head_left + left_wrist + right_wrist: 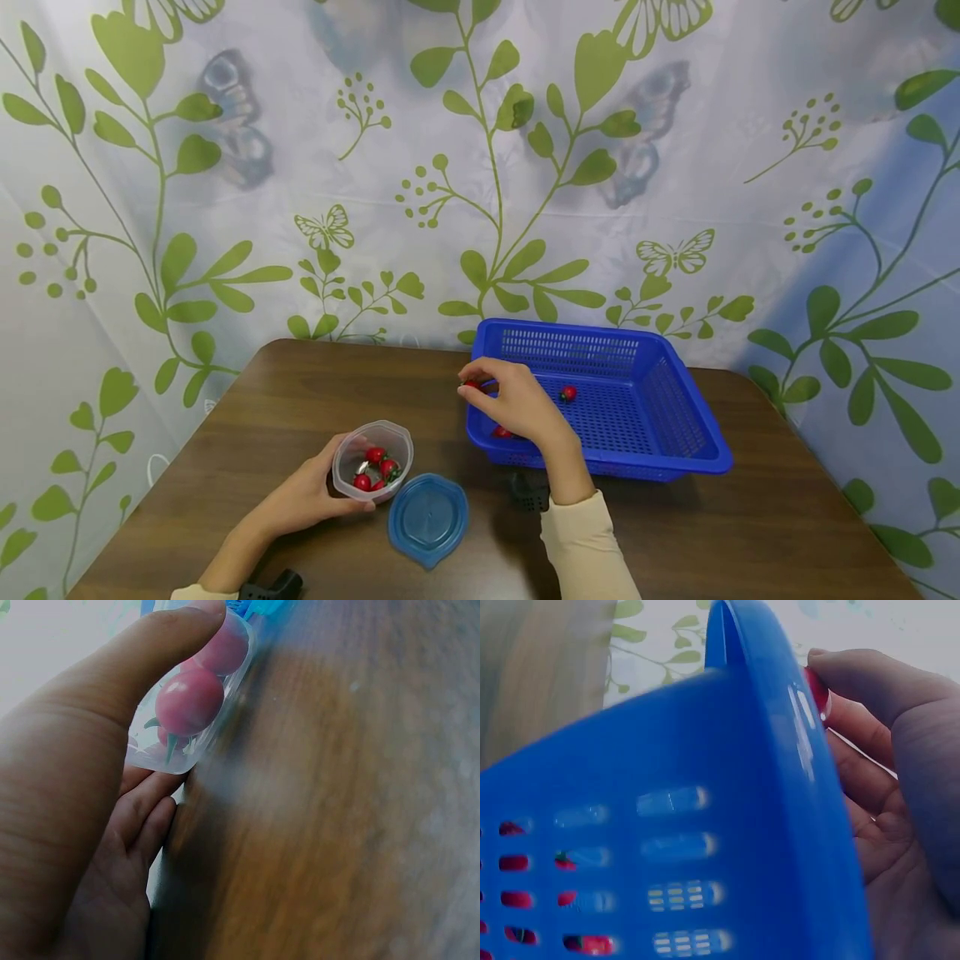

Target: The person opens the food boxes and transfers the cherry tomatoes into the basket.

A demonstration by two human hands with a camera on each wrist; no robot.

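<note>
My left hand [311,493] grips a clear plastic container [347,462] from its left side, thumb at the near wall. Several cherry tomatoes [387,468] lie inside it; in the left wrist view, one tomato [190,702] with a green stem shows through the wall. My right hand [517,406] is over the left end of a blue plastic basket [645,467], pinching a cherry tomato [471,384] between thumb and fingers. That tomato [818,694] is partly hidden behind the basket rim in the right wrist view. Other tomatoes [568,392] lie in the basket, some hidden by my hand.
A blue lid [428,518] lies flat on the brown wooden table [300,392], just right of the container and in front of the basket. Behind the table hangs a curtain [375,167] printed with leaves and butterflies.
</note>
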